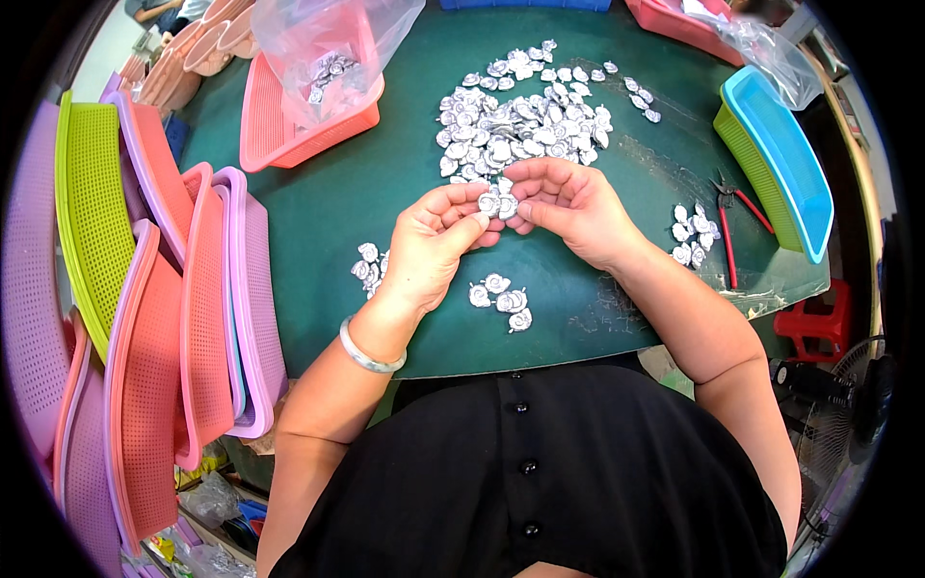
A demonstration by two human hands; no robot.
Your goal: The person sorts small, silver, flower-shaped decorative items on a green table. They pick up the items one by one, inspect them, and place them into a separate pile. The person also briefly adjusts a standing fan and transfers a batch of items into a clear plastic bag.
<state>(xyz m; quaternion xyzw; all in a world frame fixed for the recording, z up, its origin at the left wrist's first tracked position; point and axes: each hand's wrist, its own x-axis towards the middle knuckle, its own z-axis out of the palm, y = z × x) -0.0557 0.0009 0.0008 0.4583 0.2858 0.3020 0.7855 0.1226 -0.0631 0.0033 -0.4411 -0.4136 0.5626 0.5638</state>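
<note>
Snail-shaped pieces, small and silvery, are held up over the green table between both hands, just on the near side of a large pile of similar ones. The grip of the left hand is narrowed on one piece, which is pinched between thumb and fingers; by the right hand the neighbouring piece is pinched in much the same way. Whether the two are joined cannot be told – they are seen side by side, partly covered by the fingers.

Smaller clusters are laid out too: a near cluster close to the body, a left cluster partly hidden by the left forearm (a pale bangle is worn there), and a right cluster beside red-handled pliers. A pink basket is topped by a clear bag, through which more grey pieces are seen. On the left, colourful baskets are nested; on the right, a blue-and-green basket is placed.
</note>
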